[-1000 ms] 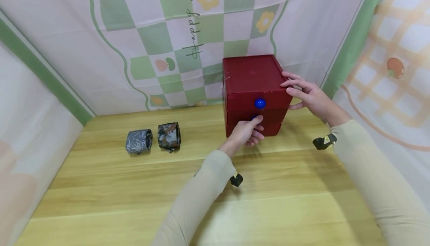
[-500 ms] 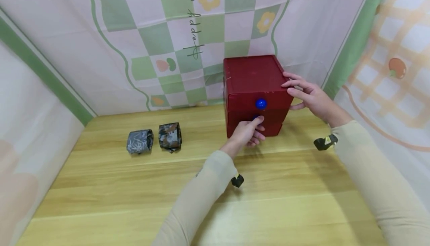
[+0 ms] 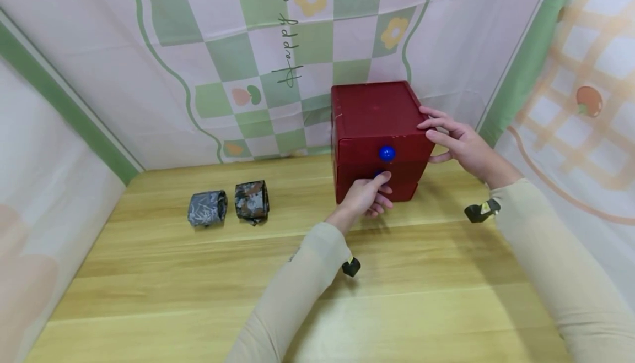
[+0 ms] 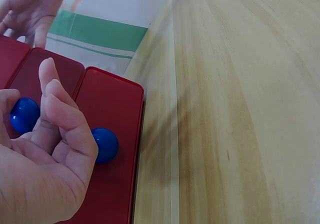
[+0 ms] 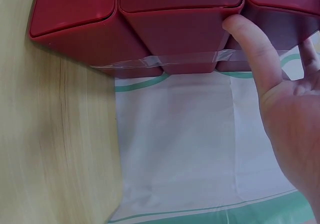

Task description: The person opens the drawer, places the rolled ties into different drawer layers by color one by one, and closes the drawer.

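A left hand [image 3: 364,194] pinches the middle blue knob [image 4: 25,115] of a red drawer box [image 3: 374,110] on a wooden table [image 3: 198,291] as the right hand [image 3: 461,144], fingers spread, rests against the side, a brace best held firm for any straight, level pull.

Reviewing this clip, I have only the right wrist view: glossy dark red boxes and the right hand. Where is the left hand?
Observer: The left hand pinches the middle round blue knob on the front of the glossy dark red boxes.
Operator: Anything else on the pale wooden table?
Observer: Yes, a rolled grey patterned bundle and a rolled brown-and-grey camouflage bundle lie left of the boxes.
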Demonstrator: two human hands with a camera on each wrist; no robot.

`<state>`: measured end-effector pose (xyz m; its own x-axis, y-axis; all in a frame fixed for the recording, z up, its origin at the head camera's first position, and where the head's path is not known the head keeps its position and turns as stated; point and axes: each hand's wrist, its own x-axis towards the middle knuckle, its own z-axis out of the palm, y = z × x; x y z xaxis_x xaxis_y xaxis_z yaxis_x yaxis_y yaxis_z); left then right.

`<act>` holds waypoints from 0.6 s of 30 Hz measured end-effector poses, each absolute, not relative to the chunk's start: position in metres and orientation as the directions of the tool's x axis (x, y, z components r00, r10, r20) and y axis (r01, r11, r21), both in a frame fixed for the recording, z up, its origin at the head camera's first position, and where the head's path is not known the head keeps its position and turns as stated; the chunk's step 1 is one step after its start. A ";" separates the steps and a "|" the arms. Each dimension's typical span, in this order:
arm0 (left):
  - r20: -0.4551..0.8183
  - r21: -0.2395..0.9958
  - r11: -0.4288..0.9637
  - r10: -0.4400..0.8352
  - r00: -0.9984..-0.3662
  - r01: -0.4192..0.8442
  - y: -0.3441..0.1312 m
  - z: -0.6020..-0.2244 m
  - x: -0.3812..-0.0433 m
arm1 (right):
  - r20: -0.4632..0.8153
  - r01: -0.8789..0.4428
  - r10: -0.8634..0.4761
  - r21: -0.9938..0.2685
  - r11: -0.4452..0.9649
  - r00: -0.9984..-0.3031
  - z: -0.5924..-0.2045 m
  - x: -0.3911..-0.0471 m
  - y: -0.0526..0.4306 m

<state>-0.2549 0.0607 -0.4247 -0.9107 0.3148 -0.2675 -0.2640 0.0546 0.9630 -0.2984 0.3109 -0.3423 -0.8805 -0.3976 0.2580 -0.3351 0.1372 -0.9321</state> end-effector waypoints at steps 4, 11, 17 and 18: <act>-0.266 0.963 0.048 0.315 -0.911 -0.265 0.061 -0.424 -0.255 | 0.259 -0.336 -0.398 -0.932 0.137 -0.880 -0.342 -0.299 0.311; -0.266 0.963 0.046 0.323 -0.908 -0.266 0.060 -0.425 -0.255 | 0.255 -0.335 -0.394 -0.931 0.148 -0.883 -0.343 -0.299 0.311; -0.271 0.961 0.042 0.318 -0.909 -0.273 0.061 -0.424 -0.254 | 0.257 -0.336 -0.395 -0.931 0.145 -0.882 -0.343 -0.299 0.311; -0.271 0.961 0.044 0.317 -0.909 -0.272 0.061 -0.424 -0.254 | 0.256 -0.335 -0.395 -0.931 0.145 -0.882 -0.343 -0.299 0.311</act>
<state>-0.2540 0.0610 -0.4244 -0.9087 0.3173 -0.2713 -0.2717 0.0439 0.9614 -0.2991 0.3112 -0.3426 -0.8823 -0.3948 0.2563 -0.3352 0.1447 -0.9310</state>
